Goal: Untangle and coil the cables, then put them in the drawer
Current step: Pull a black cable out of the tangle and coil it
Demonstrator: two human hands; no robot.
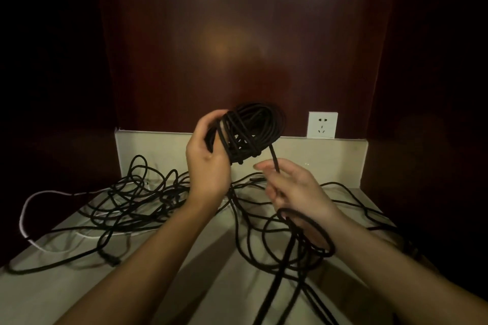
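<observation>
Cables mid-coil: black coil (250,132) held up at frame center, left hand (208,158) w/ fingers curled around the bundle. One free strand (274,158) drops from the coil's lower right edge, running near-vertical into the right hand (293,187) just below and right of it; its fingers look loosely closed on the strand, though blur obscures the grip. Remaining slack loops over the right wrist and sprawls tangled across the counter (171,285), lower left to lower right. Right hand is nearer the feed, so the next wrap likely goes up and over. No drawer in view.

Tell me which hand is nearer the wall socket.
Right. The right hand hovers below and just left of the wall socket; the left hand, gripping the cable coil, sits farther left.
</observation>
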